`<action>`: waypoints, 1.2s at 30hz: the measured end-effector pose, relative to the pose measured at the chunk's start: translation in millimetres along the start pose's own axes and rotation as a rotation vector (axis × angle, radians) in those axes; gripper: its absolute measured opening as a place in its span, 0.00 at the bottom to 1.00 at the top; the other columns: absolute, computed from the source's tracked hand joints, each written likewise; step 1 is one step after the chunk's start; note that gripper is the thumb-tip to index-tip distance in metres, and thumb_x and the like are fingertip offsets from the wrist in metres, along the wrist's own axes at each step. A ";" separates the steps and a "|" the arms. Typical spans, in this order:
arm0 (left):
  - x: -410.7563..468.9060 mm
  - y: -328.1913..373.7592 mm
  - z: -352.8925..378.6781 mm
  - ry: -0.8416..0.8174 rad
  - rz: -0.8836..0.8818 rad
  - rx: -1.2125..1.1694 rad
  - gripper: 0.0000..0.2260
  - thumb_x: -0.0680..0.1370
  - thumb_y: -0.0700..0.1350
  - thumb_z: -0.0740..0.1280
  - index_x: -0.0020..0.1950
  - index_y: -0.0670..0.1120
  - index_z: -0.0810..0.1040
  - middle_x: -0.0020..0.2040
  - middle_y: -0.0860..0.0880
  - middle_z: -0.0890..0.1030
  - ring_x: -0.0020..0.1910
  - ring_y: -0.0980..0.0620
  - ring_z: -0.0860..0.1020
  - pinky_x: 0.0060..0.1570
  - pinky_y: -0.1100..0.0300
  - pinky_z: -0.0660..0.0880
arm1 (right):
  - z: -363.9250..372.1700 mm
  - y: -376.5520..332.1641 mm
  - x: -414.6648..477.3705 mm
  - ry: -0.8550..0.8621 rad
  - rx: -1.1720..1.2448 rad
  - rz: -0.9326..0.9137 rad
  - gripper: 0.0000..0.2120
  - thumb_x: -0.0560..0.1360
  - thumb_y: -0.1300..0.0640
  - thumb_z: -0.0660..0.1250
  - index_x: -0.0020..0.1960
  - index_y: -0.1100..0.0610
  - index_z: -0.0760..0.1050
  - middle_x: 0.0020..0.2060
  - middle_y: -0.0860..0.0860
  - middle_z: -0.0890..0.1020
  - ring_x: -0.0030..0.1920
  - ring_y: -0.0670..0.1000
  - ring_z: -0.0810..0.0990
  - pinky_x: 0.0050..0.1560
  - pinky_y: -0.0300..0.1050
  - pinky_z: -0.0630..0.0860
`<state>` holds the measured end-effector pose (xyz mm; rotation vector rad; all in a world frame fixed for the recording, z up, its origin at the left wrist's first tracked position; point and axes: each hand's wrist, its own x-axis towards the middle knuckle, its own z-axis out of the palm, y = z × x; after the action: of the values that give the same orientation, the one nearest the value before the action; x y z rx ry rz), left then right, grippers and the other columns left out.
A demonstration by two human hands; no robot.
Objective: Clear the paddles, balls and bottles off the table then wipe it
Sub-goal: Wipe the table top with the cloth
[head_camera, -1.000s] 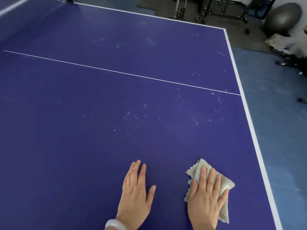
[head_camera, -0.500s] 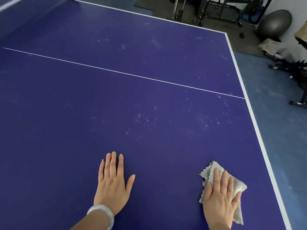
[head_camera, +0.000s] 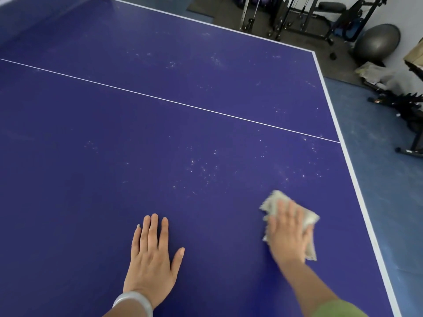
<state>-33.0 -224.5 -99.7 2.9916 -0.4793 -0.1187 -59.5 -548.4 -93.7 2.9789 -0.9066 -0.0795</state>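
Beyond the far edge of the blue table tennis table [head_camera: 160,133] stand black gym machine frames [head_camera: 286,17] and a grey exercise ball [head_camera: 377,42]. More dark equipment [head_camera: 409,110] sits on the blue floor [head_camera: 389,202] to the right. Nothing lies between the hands and the tabletop ahead of them, which bears a thin white centre line [head_camera: 174,102] and a scatter of white specks [head_camera: 201,168] just past the hands.

The left hand [head_camera: 152,259] lies flat on the table, palm down, fingers straight and close together, thumb spread, gripping nothing. A pale bracelet [head_camera: 135,300] circles its wrist. The right hand [head_camera: 288,234], blurred, presses a light grey cloth [head_camera: 309,218] against the table with its fingers laid out flat on top. The cloth is near the table's right edge.

Since half a second ago the right hand and cloth have slid farther up the table and slightly leftward, towards the specks. The forearm and a green sleeve [head_camera: 336,310] now show. The left hand has stayed in place.

A brown cardboard box [head_camera: 415,53] pokes in at the right margin; what it holds cannot be seen.
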 end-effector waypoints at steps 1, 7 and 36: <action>0.0 -0.3 0.1 -0.005 -0.002 -0.003 0.34 0.79 0.62 0.49 0.76 0.38 0.63 0.76 0.36 0.62 0.77 0.38 0.59 0.73 0.40 0.58 | -4.4 12.3 5.1 -0.031 0.102 0.195 0.33 0.80 0.45 0.58 0.78 0.48 0.42 0.79 0.54 0.52 0.78 0.56 0.50 0.71 0.70 0.51; 0.4 1.4 -1.4 -0.012 -0.018 -0.006 0.34 0.79 0.61 0.50 0.76 0.38 0.64 0.75 0.36 0.64 0.76 0.38 0.61 0.73 0.40 0.59 | 10.0 -51.5 -81.6 0.034 0.188 0.089 0.27 0.82 0.44 0.38 0.79 0.50 0.51 0.78 0.55 0.58 0.77 0.58 0.55 0.73 0.67 0.52; 63.3 161.6 4.9 0.004 0.193 -0.111 0.30 0.80 0.60 0.50 0.73 0.41 0.69 0.75 0.40 0.66 0.75 0.41 0.64 0.72 0.46 0.56 | 17.6 91.4 -20.4 -0.045 0.074 -0.091 0.29 0.82 0.43 0.36 0.80 0.50 0.52 0.78 0.50 0.56 0.78 0.54 0.55 0.74 0.61 0.54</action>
<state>-23.1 -397.6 -88.9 2.8188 -0.7316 -0.1184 -128.2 -613.1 -106.7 3.0982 -0.7949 -0.1179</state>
